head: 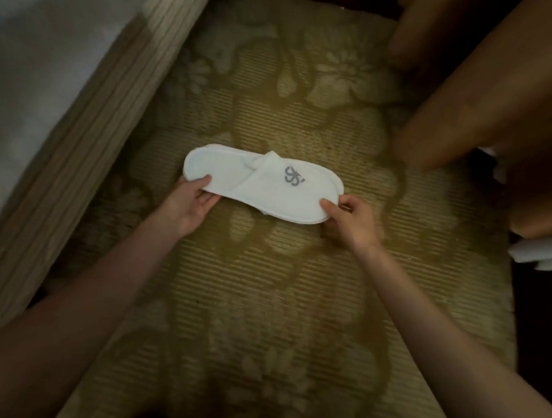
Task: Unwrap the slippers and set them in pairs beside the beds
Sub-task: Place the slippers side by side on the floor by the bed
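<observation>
White flat slippers (263, 184) with a grey logo on the upper lie sideways over the patterned carpet, heel end to the left and toe end to the right. A second sole edge shows under the toe end, so two slippers seem stacked. My left hand (193, 204) grips the heel end at its near edge. My right hand (347, 219) pinches the toe end. No wrapper shows on them.
A bed (49, 107) with white sheet and striped beige base runs along the left. Brown upholstered furniture (498, 92) fills the upper right. White folded items (541, 251) sit at the right edge. Beige floral carpet (263, 304) covers the floor between.
</observation>
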`<state>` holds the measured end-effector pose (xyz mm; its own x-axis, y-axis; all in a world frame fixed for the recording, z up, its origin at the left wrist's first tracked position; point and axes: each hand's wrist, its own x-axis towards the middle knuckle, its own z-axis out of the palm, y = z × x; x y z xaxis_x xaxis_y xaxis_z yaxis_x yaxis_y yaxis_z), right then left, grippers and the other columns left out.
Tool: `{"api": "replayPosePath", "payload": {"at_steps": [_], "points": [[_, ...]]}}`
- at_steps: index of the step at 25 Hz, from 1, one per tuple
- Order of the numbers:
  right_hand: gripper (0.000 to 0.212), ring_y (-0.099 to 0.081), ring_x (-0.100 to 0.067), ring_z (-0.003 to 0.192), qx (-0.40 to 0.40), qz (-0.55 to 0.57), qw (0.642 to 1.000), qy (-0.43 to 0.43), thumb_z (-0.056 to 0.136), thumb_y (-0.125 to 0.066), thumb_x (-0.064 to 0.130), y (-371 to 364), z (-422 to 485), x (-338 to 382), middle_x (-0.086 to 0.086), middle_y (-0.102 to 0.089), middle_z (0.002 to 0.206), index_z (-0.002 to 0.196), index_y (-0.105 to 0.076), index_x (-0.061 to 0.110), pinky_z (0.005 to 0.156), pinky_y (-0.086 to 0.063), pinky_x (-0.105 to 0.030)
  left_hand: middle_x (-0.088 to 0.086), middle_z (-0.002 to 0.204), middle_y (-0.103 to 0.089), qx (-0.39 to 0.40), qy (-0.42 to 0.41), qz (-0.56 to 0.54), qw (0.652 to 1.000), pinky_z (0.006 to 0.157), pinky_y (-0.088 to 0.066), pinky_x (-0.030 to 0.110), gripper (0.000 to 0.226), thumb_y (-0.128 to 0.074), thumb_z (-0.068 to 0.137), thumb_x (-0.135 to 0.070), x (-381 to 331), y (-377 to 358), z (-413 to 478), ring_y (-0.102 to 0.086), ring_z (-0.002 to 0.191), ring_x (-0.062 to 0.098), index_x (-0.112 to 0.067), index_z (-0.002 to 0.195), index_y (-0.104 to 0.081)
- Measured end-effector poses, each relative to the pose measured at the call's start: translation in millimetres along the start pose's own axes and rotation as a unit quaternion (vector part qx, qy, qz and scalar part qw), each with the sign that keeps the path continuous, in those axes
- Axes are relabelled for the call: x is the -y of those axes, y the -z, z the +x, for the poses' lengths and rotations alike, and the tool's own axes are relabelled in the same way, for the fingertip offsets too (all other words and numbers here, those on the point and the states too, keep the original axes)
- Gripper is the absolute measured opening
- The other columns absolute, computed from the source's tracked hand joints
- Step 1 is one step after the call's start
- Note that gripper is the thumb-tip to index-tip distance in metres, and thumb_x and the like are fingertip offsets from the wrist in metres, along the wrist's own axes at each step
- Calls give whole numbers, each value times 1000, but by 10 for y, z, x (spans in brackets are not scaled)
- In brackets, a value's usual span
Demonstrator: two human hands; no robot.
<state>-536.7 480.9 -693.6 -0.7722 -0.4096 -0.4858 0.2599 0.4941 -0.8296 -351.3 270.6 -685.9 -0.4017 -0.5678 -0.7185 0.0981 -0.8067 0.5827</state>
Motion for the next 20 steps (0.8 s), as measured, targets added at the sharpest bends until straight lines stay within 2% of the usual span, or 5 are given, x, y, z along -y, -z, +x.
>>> {"api": "replayPosePath", "payload": {"at_steps": [3,7,11,14,20], "points": [[17,-58,-21,70,-13,-52,998,31,84,-77,21,-291,206,-93,-10,-65,80,80,-63,12,69,-48,-38,13,136,-56,-28,-12,5,1000,91,-51,30,41,-52,94,1,-43,98,261,-58,112,20,-8,134,-49],[19,-58,-20,68,-50,-118,989,80,85,-75,23,-365,194,-154,-9,-65,75,77,-67,8,63,-45,-31,7,124,-61,-26,-53,73,996,80,-56,26,39,-55,92,1,-117,126,261,-61,108,17,-16,128,-51],[11,-65,-16,73,-23,4,999,24,90,-71,19,-256,68,-248,-3,-66,82,84,-62,16,57,-58,-25,5,117,-66,-32,-94,94,991,75,-58,23,41,-57,89,0,-16,169,125,-63,108,17,-15,127,-55],[10,-63,-9,58,-8,10,1000,21,92,-70,18,-179,-184,-361,-1,-68,76,98,-62,15,49,-56,-21,6,124,-61,-77,-104,118,985,71,-59,23,49,-62,86,0,204,391,-75,-63,108,20,-13,132,-52],[30,-64,-9,51,31,-65,995,61,89,-72,17,-75,-563,-621,-10,-71,73,116,-60,19,49,-54,-22,4,103,-63,-143,-168,311,925,49,-56,21,45,-66,87,-11,389,780,-274,-63,69,13,-15,130,-53]]}}
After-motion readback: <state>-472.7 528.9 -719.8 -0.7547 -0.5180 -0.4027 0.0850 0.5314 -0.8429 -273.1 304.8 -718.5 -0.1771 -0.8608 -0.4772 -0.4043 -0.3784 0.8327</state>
